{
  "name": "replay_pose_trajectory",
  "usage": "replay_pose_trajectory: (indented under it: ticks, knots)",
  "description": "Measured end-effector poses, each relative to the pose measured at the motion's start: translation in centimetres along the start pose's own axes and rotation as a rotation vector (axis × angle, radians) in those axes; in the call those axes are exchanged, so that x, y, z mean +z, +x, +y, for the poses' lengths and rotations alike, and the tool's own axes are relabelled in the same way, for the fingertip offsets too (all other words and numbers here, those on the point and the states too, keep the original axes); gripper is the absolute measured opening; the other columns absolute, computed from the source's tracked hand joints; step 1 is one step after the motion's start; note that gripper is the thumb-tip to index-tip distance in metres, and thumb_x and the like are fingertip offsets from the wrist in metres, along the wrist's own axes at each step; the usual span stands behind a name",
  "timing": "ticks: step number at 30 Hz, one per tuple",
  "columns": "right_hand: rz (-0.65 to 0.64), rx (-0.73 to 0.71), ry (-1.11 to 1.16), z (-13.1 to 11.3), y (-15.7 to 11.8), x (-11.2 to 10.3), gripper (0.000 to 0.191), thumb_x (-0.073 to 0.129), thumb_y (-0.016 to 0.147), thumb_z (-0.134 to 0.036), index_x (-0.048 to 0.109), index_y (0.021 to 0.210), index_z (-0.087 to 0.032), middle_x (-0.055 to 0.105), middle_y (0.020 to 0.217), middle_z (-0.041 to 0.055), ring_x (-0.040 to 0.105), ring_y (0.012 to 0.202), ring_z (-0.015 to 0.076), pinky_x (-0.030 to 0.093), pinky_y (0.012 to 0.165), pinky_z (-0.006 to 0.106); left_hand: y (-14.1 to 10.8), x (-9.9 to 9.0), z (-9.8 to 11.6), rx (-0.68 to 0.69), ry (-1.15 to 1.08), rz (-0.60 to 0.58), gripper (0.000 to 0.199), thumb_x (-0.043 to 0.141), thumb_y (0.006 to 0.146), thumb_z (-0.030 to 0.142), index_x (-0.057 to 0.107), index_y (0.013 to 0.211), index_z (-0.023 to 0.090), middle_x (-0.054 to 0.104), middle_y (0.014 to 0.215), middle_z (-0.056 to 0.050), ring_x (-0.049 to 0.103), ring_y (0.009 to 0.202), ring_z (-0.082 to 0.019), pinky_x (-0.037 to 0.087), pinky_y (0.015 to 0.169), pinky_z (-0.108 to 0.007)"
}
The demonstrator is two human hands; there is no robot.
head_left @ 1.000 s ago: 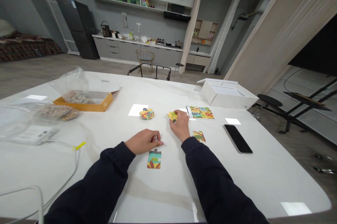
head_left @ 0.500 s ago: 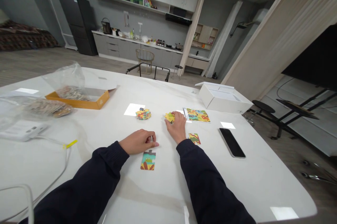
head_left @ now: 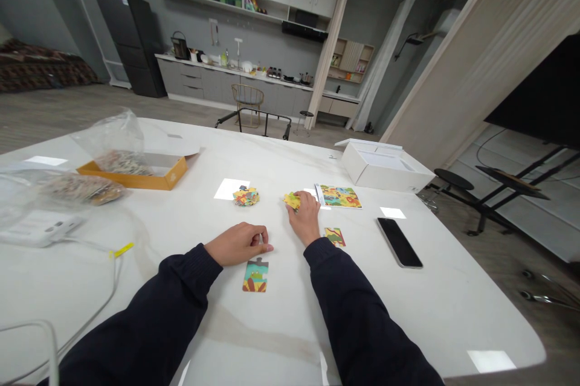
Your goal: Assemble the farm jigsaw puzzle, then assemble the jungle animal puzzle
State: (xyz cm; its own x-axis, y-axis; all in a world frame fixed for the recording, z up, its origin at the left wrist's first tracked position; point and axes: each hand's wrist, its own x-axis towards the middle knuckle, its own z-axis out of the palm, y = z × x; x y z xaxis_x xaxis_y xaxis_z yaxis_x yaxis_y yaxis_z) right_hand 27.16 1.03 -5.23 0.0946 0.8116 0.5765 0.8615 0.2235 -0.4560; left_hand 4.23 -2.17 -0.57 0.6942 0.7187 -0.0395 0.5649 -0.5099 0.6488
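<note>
My right hand [head_left: 304,217] has its fingers round a small pile of yellow puzzle pieces [head_left: 292,200] on the white table. My left hand [head_left: 240,243] rests with curled fingers just above a frog puzzle piece [head_left: 255,277]; nothing shows between its thumb and fingers. Another pile of puzzle pieces [head_left: 246,196] lies beyond my left hand. Beside my right wrist is a green and red puzzle piece [head_left: 334,237]. A colourful picture card [head_left: 339,196] lies to the right of my right hand's fingers.
A black phone [head_left: 399,243] lies to the right, with an open white box [head_left: 385,167] behind it. At the left are an orange box [head_left: 174,173], plastic bags of pieces [head_left: 81,186], a white power strip [head_left: 38,227] and its cable. A chair stands beyond the table.
The camera view has shifted very slightly. Both hands stay in nearly the same places, my right hand still at the yellow pieces.
</note>
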Motion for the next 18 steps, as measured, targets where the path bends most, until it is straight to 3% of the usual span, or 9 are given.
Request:
replay_pose_trajectory:
  ticks: [5, 8, 13, 18]
  knots:
    - [0.017, 0.035, 0.094, -0.1, 0.2, -0.1, 0.029, 0.063, 0.083, -0.019, 0.056, 0.111, -0.022, 0.063, 0.114, 0.0091, 0.054, 0.108, 0.0290, 0.039, 0.096, 0.043, 0.0, 0.1, -0.1, 0.004, 0.003, 0.003, 0.037, 0.060, 0.091, 0.056, 0.068, 0.090, 0.020, 0.061, 0.067, 0.002, 0.055, 0.060, -0.014, 0.036, 0.058, -0.025]
    - [0.073, -0.013, 0.148, -0.7, 0.5, -1.1, 0.029, 0.063, 0.082, -0.017, 0.057, 0.110, -0.022, 0.063, 0.115, 0.0095, 0.055, 0.112, 0.0290, 0.039, 0.101, 0.045, 0.0, 0.1, -0.2, 0.001, -0.004, -0.003, 0.037, 0.060, 0.091, 0.056, 0.068, 0.090, 0.020, 0.062, 0.068, 0.001, 0.055, 0.061, -0.015, 0.036, 0.059, -0.025]
    - [0.048, -0.083, 0.242, -1.9, -0.7, -5.5, 0.030, 0.065, 0.085, -0.022, 0.057, 0.114, -0.024, 0.063, 0.121, 0.0120, 0.056, 0.120, 0.0317, 0.043, 0.103, 0.048, 0.0, 0.1, -0.5, 0.021, -0.013, -0.013, 0.035, 0.061, 0.090, 0.055, 0.068, 0.090, 0.020, 0.063, 0.067, 0.001, 0.056, 0.061, -0.015, 0.036, 0.060, -0.025]
    - [-0.173, -0.109, 0.354, -1.1, -5.6, -10.3, 0.036, 0.075, 0.082, -0.029, 0.061, 0.115, -0.028, 0.064, 0.124, 0.0109, 0.058, 0.121, 0.0331, 0.048, 0.100, 0.050, 0.0, 0.1, -0.5, 0.027, 0.015, -0.012, 0.041, 0.061, 0.088, 0.060, 0.069, 0.091, 0.020, 0.062, 0.068, 0.000, 0.055, 0.060, -0.015, 0.035, 0.058, -0.026]
